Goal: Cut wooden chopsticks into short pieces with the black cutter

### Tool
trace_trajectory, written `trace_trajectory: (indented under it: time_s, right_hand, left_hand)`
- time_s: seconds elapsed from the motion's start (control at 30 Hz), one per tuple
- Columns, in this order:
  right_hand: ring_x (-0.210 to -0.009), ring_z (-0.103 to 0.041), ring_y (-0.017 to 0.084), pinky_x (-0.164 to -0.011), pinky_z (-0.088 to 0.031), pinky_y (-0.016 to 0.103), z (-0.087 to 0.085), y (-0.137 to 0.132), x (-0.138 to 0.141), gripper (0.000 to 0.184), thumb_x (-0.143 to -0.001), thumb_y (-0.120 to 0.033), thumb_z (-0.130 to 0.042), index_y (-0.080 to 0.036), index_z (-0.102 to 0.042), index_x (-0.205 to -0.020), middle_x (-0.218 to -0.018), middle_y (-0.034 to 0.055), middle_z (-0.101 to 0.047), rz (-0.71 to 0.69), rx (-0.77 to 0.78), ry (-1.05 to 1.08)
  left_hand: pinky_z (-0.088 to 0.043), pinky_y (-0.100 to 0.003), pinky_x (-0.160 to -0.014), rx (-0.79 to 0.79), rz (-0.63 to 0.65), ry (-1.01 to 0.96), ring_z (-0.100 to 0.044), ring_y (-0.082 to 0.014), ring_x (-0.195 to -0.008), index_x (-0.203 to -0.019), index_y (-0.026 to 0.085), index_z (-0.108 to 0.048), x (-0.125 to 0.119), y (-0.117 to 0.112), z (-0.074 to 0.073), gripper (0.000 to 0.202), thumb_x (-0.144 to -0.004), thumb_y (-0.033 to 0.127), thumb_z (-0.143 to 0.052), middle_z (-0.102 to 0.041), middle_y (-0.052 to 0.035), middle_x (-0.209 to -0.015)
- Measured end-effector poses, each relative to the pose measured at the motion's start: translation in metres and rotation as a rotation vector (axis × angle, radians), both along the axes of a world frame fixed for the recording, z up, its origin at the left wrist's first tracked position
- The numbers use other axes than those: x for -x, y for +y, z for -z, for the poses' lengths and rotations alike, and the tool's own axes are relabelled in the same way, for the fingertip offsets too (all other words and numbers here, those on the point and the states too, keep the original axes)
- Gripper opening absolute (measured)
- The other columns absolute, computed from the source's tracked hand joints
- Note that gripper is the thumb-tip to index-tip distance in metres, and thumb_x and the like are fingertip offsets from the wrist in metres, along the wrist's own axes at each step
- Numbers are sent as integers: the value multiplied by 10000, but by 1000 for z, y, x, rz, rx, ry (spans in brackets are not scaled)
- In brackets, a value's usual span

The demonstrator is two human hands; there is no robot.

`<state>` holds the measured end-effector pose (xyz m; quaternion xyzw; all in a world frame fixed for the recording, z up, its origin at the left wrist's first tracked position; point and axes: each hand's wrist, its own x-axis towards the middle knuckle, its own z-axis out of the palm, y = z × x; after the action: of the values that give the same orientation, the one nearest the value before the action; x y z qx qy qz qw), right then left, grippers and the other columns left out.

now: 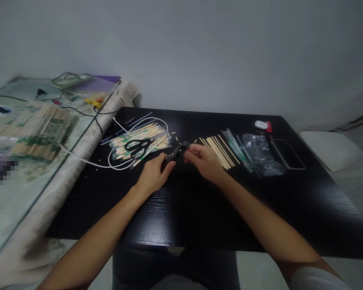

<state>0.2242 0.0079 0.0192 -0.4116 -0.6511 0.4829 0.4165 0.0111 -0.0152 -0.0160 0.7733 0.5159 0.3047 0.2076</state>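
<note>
My left hand (154, 171) is wrapped round a black hand tool (178, 152), whose exact kind I cannot make out. The tool's head points up and to the right, towards my right hand (204, 161). The fingers of that hand are pinched together right at the tool's head, and whatever they hold is hidden or too small to name. Just beyond the hands lie a few short cut bits of wood (177, 138). Close to my right hand, bare wooden chopsticks (220, 151) lie side by side on the black table (181, 217).
Black scissors (138, 147) rest on wrapped chopsticks (121, 151) at left, with a white cable (92, 164) looping around. Rightward lie empty wrappers (238, 150), a clear plastic bag (260, 155), a phone (287, 154) and a white case (261, 125). Chopstick bundles (45, 129) sit on the left table.
</note>
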Motion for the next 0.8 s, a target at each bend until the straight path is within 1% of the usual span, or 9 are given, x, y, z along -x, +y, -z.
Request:
trace_trajectory:
  time_s: [0.17, 0.3, 0.4, 0.5, 0.6, 0.7, 0.8]
  right_hand:
    - [-544, -437, 102, -526, -350, 254, -5, -2, -1, 390, -941, -508, -647, -189, -628, -718, -645, -10, -601, -35, 5, -6]
    - [-540, -411, 102, -512, -322, 251, -7, -2, -1, 450, -928, -587, -644, -187, -639, -722, -630, -17, -567, -73, 38, 11]
    - [-539, -404, 100, -512, -317, 250, -8, -2, -1, 469, -919, -614, -644, -186, -640, -727, -639, -17, -566, -97, 60, 39]
    - [-545, -412, 101, -520, -322, 253, -10, -2, -1, 478, -923, -615, -639, -185, -633, -713, -633, -18, -559, -107, 46, 35]
    - [-542, -415, 104, -523, -330, 256, -9, -2, 0, 485, -930, -610, -629, -189, -614, -689, -618, -23, -547, -89, 21, 7]
    - [-532, -404, 101, -518, -334, 253, -6, -2, 0, 464, -935, -587, -633, -192, -605, -692, -606, -29, -538, -63, 9, 5]
    - [-528, -397, 99, -508, -328, 247, -1, -1, 0, 434, -950, -546, -625, -192, -598, -698, -609, -26, -544, -32, 19, 10]
  left_hand:
    - [-472, -344, -764, -7, 13, -19, -635, -222, -808, -1013, 191, -605, 2, 0, -2, 354, -1031, 501, -436, -670, -46, -867]
    - [-484, -344, -783, -14, 34, -36, -634, -222, -832, -1034, 191, -607, 3, 0, -4, 354, -1031, 500, -436, -679, -54, -906]
    - [-482, -346, -801, -28, 41, -42, -638, -224, -852, -1058, 185, -606, 4, 1, -3, 360, -1031, 502, -439, -683, -59, -932]
    - [-473, -342, -782, -26, 47, -40, -637, -221, -838, -1041, 185, -602, 4, 1, -3, 354, -1030, 500, -441, -680, -56, -914]
    - [-460, -332, -734, -4, 40, -20, -625, -211, -774, -975, 198, -577, 3, 1, -4, 344, -1026, 508, -437, -658, -35, -839]
    - [-435, -322, -675, 32, 15, 3, -611, -201, -696, -907, 213, -542, 1, 0, -7, 349, -1026, 520, -426, -632, -14, -757]
    - [-425, -320, -651, 68, 4, 11, -617, -202, -656, -893, 219, -550, 0, -1, -8, 361, -1034, 522, -413, -639, -11, -728]
